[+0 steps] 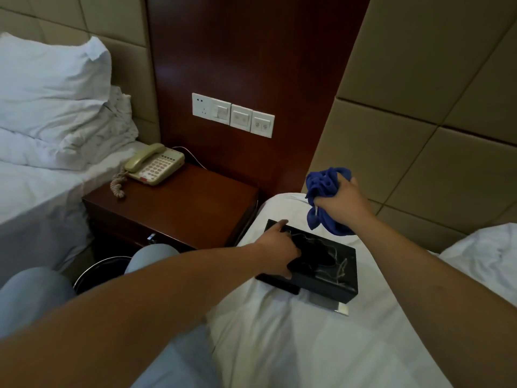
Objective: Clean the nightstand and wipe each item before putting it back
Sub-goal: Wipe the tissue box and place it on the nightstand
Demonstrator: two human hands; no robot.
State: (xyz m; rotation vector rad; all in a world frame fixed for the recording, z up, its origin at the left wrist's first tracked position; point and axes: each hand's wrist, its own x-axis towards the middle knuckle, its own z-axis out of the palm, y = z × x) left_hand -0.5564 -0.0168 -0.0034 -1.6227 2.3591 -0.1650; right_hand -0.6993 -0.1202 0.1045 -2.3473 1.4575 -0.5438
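blue cloth (327, 200) is bunching in the right hand (342, 201), whose fingers are closing tight around it, holding it in the air above the far end of the black box (330, 271) and not touching it. only the head view is on offer, so everything is coming from there.

that black marbled box, which is looking like a tissue holder, is lying on the white sheet of the right-hand bed (279, 331), just beside the nightstand (179, 208) and off it. the left hand (279, 254) is reaching across and spreading over the box's near end, thumb on the top, fingers curling over the edge; it is gripping or at least steadying the box, though i cannot tell how firmly. a thin flat thing is peeking out from under the box's near corner, too hidden to name.

on the nightstand the beige phone (154, 165) is sitting at the back left corner, its coiled cord hanging over the side. most of the wooden top is lying bare and looking glossy.

as for progress, i am judging this as somewhere in the middle: the box is off the stand and probably about to be wiped or carried back, while whether the phone has been wiped is not showing. a dark bin (95, 273) is standing on the floor by the person's knees.
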